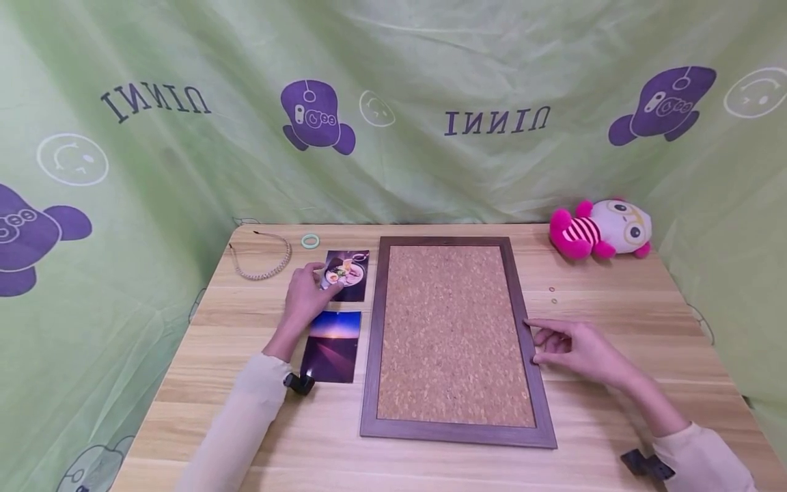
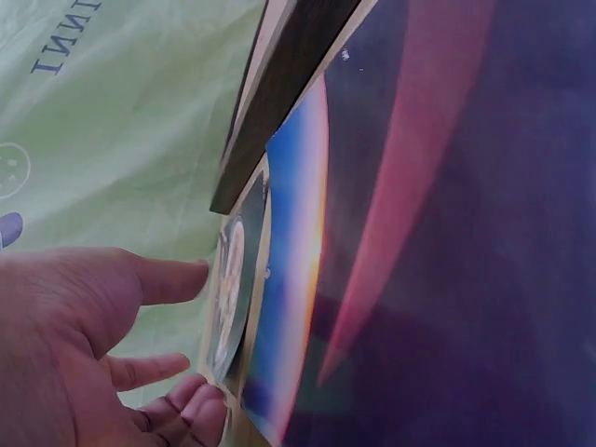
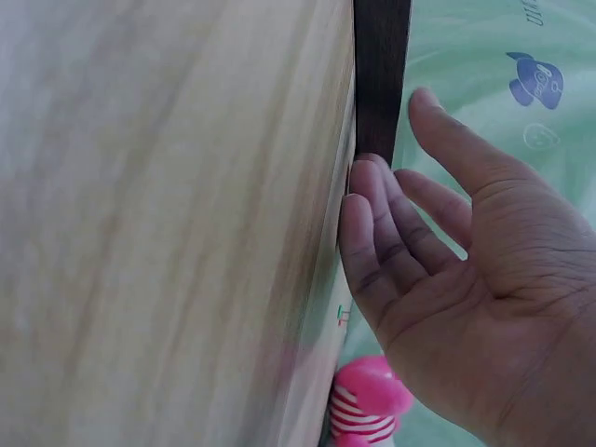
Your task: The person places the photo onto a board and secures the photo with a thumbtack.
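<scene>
A cork board (image 1: 455, 335) with a dark brown wooden frame lies flat on the table. Left of it are two photos: a picture of a food bowl (image 1: 353, 290) and, nearer, a blue and purple sunset picture (image 1: 332, 348). My left hand (image 1: 307, 294) is over the left side of the food photo, thumb and fingers spread apart; the left wrist view shows nothing pinched between them. At the board's right edge, my right hand (image 1: 581, 348) has its fingertips by the frame, touching or nearly so, with the fingers loosely bent.
A beaded headband (image 1: 264, 275) and a mint-green ring-shaped band (image 1: 310, 241) lie at the back left. Two tiny rings (image 1: 551, 289) rest right of the board. A pink and white plush toy (image 1: 605, 229) lies at the back right. Green printed curtains (image 1: 406, 178) surround the table.
</scene>
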A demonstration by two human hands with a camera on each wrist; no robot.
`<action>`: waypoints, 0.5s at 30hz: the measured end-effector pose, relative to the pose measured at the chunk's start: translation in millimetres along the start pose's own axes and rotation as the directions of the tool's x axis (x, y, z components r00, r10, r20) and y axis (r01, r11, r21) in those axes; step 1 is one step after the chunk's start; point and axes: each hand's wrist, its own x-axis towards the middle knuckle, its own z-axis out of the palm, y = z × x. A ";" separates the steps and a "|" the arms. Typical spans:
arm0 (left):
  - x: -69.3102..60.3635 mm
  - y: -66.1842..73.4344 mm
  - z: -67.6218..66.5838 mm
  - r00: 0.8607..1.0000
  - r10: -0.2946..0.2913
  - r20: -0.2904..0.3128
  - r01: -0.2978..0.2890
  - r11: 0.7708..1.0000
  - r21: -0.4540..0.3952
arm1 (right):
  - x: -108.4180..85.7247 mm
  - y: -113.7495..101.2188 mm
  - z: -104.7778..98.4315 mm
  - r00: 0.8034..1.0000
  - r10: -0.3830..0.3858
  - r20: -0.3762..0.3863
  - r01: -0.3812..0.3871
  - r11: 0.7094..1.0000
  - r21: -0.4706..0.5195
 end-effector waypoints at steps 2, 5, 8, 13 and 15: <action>-0.1 1.9 2.6 1.000 -0.008 -0.012 0.009 0.999 0.047 | 0.2 0.4 0.7 1.000 0.010 0.016 -0.010 1.000 0.008; -0.1 6.0 5.8 1.000 -0.011 -0.016 0.013 0.991 0.133 | 1.2 -1.0 1.4 1.000 0.011 0.019 -0.011 1.000 -0.003; 2.6 9.0 6.7 1.000 -0.008 0.000 0.008 0.984 0.176 | 2.0 -2.5 1.7 1.000 0.008 0.014 -0.008 1.000 -0.022; 18.3 -2.5 6.1 1.000 -0.001 0.026 -0.002 0.991 0.133 | 2.2 -6.2 1.8 1.000 0.023 0.018 -0.022 0.999 -0.045; 28.6 -16.1 9.0 1.000 0.002 0.027 -0.005 0.994 0.106 | 2.4 -7.3 2.1 1.000 0.023 0.020 -0.022 0.998 -0.054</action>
